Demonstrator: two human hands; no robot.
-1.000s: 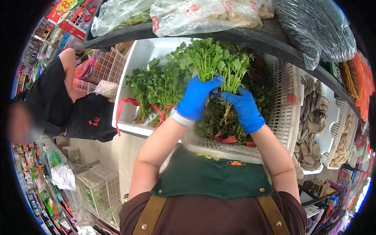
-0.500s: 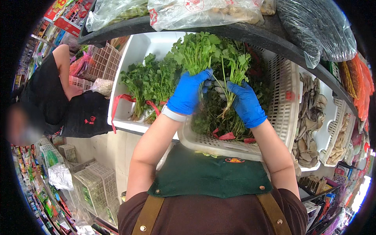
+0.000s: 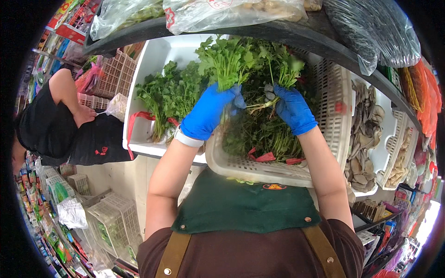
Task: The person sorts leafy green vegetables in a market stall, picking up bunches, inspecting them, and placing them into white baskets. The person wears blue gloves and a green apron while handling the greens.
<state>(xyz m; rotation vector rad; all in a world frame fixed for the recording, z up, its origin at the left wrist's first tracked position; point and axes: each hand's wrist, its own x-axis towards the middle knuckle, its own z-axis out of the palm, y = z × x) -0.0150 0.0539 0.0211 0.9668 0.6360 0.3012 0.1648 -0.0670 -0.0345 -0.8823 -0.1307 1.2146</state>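
Note:
My left hand (image 3: 205, 111), in a blue glove, is closed round a thick bunch of cilantro (image 3: 225, 65), its leaves pointing away from me. In my right hand (image 3: 295, 110), also blue-gloved, is a smaller cilantro bunch (image 3: 288, 73). Some of its pale stems (image 3: 260, 106) stick out sideways toward the left hand. Both hands hover over a white slotted crate (image 3: 278, 170) that holds more tangled greens (image 3: 259, 139) and strips of red tape (image 3: 265, 157). Glove and leaves hide parts of the held stems.
Left of the crate, a white foam box (image 3: 139, 83) holds more cilantro (image 3: 178, 85) with red tape. Oyster mushrooms (image 3: 364, 143) lie to the right. A black shelf edge (image 3: 278, 33) carrying bagged produce crosses the far side. Another person in black (image 3: 92, 134) is at the left.
Both hands still hold cilantro; the left has moved slightly left. The right-hand bunch has tilted, so its root ends now point left rather than down toward me.

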